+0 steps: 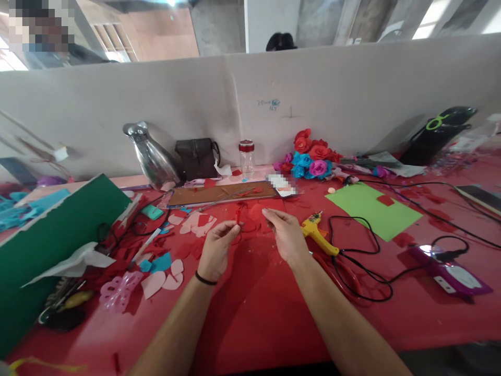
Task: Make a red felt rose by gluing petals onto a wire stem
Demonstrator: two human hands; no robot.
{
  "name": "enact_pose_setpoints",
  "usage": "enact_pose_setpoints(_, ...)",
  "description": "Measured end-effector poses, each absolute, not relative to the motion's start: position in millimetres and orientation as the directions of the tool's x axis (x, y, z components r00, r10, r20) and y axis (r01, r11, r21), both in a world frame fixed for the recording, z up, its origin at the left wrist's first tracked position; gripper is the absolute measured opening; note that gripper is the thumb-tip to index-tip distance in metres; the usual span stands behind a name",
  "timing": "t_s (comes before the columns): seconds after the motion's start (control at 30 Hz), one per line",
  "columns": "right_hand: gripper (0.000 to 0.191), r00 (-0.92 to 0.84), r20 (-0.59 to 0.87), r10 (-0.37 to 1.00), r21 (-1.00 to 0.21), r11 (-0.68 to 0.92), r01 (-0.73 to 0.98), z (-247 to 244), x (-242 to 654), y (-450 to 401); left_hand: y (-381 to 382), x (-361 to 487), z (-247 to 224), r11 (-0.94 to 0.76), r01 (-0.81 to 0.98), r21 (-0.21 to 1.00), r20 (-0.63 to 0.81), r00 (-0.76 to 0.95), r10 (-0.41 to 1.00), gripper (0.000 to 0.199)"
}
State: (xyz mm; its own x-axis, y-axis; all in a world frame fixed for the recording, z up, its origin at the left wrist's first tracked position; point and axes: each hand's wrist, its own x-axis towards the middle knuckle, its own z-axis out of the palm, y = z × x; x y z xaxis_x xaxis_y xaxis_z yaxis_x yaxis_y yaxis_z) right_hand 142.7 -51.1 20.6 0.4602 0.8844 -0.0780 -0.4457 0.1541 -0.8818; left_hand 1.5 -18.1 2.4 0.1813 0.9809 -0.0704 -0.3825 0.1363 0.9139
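Observation:
Over the middle of the red table, my left hand (218, 249) pinches a slim red rolled piece (238, 215), upright between thumb and fingertips. Facing it, my right hand (287, 235) has its fingers closed on the edge of a red paper petal (256, 214). The two pieces are a short way apart, and the red tabletop behind makes their outlines hard to see. A yellow glue gun (319, 235) lies just right of my right hand. Left of my left hand are pink paper petals (195, 223) and red paper scraps.
A brown board (219, 193) lies ahead, with a glass jar (246, 156), a metal jug (152, 156) and paper flowers (313, 156) behind. Green paper (371, 209), black cables and a purple power strip (450, 271) lie right. A green board (58, 250) stands left.

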Motion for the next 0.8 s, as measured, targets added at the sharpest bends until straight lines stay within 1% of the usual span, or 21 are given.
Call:
enact_pose_setpoints(0.23,0.018,0.436,-0.073,0.897,-0.875,0.152,-0.459,20.7,142.1,-52.3,-18.1,2.7,3.4,0.106,-0.328,0.939,-0.071,0.116,0.991,0.023)
enact_pose_setpoints(0.43,0.019,0.452,-0.089,0.888,-0.868,0.154,-0.473,22.3,141.7,-52.4,-19.1,3.9,2.0,0.073,-0.251,0.965,-0.047,0.107,0.993,0.025)
enact_pose_setpoints(0.8,0.020,0.434,-0.089,0.896,-0.875,0.137,-0.464,19.3,142.6,-51.8,-23.3,5.9,7.0,0.097,-0.268,0.959,-0.070,0.109,0.992,0.021)
